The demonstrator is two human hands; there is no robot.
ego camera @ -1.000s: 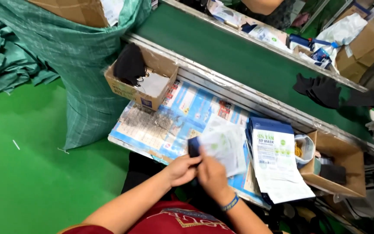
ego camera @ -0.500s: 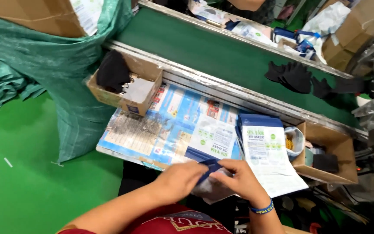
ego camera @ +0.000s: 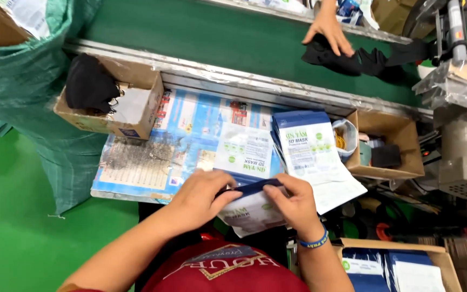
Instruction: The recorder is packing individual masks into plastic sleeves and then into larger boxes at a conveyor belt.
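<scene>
Below, we pinch a white pouch (ego camera: 252,208) by its blue top edge between both hands, left hand (ego camera: 198,199) and right hand (ego camera: 294,203) closed on it, just above our lap

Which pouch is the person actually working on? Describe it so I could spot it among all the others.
Start at the long green conveyor belt and come down across the blue printed work surface to the person's two hands. The pouch is pinched between the left hand and right hand. Unlike the stacked pouches lying flat beside it, it is lifted and held by its dark blue top edge.
</scene>
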